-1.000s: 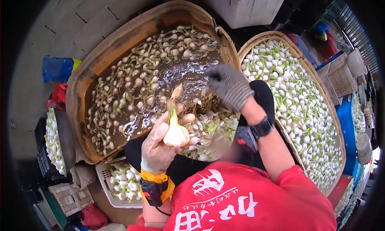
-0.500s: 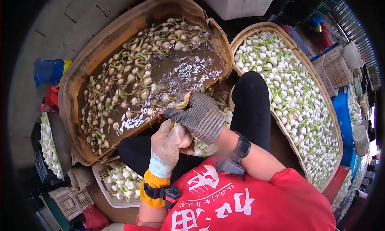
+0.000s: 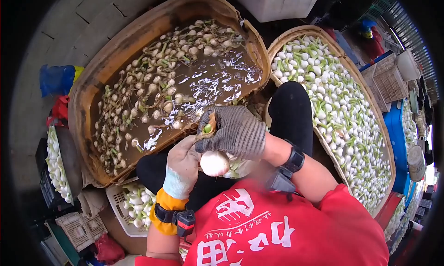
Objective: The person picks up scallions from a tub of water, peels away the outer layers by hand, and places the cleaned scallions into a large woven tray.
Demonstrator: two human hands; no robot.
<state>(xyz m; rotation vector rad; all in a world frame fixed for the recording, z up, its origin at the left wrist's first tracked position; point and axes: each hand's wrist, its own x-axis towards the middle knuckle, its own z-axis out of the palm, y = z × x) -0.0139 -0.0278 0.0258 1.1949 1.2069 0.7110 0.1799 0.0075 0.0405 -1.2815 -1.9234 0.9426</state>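
Since the frame half a second earlier, the pale bulb (image 3: pixel 214 164) comes into view below the gloves, where it was largely covered; its cut green stalk (image 3: pixel 209 125) now shows at the top of the grip, and the left hand (image 3: pixel 182 162) sits slightly lower and further to the side. The bulb hangs in front of the red shirt (image 3: pixel 277 224), between the two gloved hands and above the lap; the right hand (image 3: pixel 235 131), in a grey striped glove, is curled firmly about the stalk and neck, its fingertips pressed in just above the round part; the left hand, in a white glove, lies against the bulb's side, its fingers partly hidden, so whether it grasps or only steadies cannot be told. As a judgement, the bulb is light and its body firm; the surface is probably slick when wet, the stalk more pliable, and the brownish husk (image 3: pixel 199 137) at the neck thin and apt to tear; the round belly offers the surest hold, cupped rather than squeezed, with a second hold close to the neck, since the stalk's far end would bend. Beyond the hands lies a brown tub (image 3: pixel 82 141) of water and floating bulbs; to the right, a large basket (image 3: pixel 303 30) of cleaner white ones.
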